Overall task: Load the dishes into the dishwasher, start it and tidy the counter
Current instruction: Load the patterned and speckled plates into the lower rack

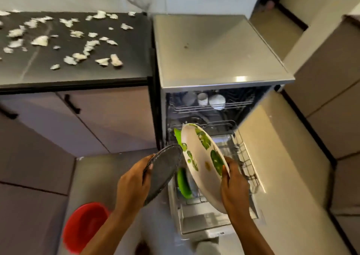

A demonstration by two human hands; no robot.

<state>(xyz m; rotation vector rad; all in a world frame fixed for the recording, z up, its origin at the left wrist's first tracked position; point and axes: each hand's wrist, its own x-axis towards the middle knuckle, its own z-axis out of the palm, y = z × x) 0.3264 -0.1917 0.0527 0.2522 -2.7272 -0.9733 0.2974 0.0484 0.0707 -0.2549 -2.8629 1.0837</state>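
L hand (134,178) fingers gripping dark plate (163,173), R hand (233,186) gripping white plate (202,163). I'm aiming to slot each upright in rack (247,163), 1 at a time.

Bare left arm (111,223) and bare right arm (247,235), long and thin, bare right down to the bottom edge. Bare left hand (134,178) and bare right hand (233,186), with smooth backs and small bumps at the knuckles. A bit blurry all over. Low down between the arms, a soft grey patch (206,245), maybe cloth on a leg, too blurry to tell.
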